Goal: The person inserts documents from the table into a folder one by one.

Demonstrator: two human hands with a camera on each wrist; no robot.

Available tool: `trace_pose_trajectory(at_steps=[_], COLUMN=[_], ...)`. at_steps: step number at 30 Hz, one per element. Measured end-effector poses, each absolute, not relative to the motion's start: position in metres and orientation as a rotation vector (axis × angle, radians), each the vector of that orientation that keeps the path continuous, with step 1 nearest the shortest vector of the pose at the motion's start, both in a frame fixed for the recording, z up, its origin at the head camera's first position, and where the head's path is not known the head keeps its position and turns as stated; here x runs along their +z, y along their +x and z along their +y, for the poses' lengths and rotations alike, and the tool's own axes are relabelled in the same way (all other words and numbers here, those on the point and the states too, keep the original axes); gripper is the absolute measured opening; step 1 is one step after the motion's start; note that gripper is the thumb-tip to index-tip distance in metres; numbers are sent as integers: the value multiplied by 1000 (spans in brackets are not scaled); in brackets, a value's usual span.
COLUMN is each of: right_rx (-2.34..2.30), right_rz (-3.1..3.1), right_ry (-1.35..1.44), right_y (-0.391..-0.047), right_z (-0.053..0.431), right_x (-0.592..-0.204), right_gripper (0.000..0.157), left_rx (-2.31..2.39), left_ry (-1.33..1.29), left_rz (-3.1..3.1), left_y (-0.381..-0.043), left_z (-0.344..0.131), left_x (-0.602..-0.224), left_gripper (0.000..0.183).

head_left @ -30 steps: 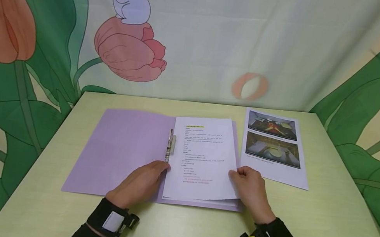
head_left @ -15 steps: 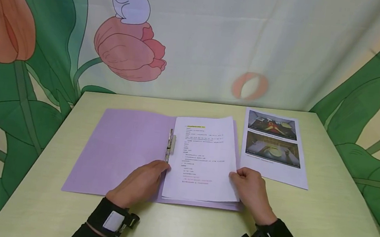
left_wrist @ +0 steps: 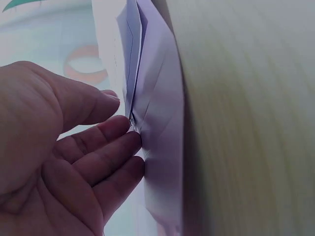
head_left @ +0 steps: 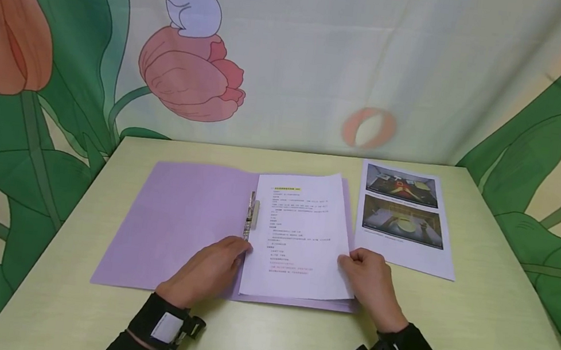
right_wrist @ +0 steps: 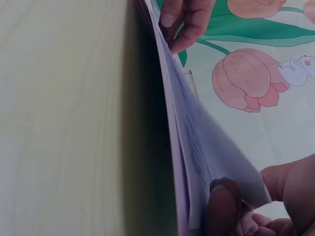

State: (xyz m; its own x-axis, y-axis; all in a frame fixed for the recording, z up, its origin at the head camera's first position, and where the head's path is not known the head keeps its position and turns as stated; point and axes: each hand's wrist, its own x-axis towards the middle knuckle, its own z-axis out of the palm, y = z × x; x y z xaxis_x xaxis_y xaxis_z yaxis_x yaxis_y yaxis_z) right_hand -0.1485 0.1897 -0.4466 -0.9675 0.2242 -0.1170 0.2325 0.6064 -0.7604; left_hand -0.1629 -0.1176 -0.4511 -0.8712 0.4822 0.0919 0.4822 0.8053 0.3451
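Printed sheets (head_left: 295, 231) lie on the right half of an open purple folder (head_left: 179, 221), at the centre of the head view. The right hand (head_left: 371, 280) pinches their right edge, the top page raised there in the right wrist view. Below the metal clip (head_left: 249, 217), the left hand (head_left: 208, 268) touches their left edge loosely, thumb and fingertips apart. One picture page (head_left: 406, 256) lies farther right.
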Motion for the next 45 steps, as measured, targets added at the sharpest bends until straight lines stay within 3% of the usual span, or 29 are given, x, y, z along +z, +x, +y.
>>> trace_pose_trajectory(at_steps=[9, 15, 36, 39, 45], right_rx=[-1111, -987, -989, -988, -986], right_rz=[2924, 2899, 2900, 2893, 2902], right_ry=[324, 248, 243, 255, 269], right_y=[-149, -150, -162, -164, -162], right_z=[200, 204, 205, 205, 210], right_x=[-442, -443, -454, -454, -450], right_gripper=[26, 18, 19, 20, 21], left_rx=[566, 502, 438, 434, 468], left_ry=[828, 794, 713, 796, 1222], left_rz=[3080, 3047, 3012, 3086, 3037], left_y=[-168, -173, -165, -161, -151], left_z=[-118, -118, -112, -109, -95], left_x=[-451, -453, -449, -448, -449], left_gripper=[29, 32, 37, 34, 24])
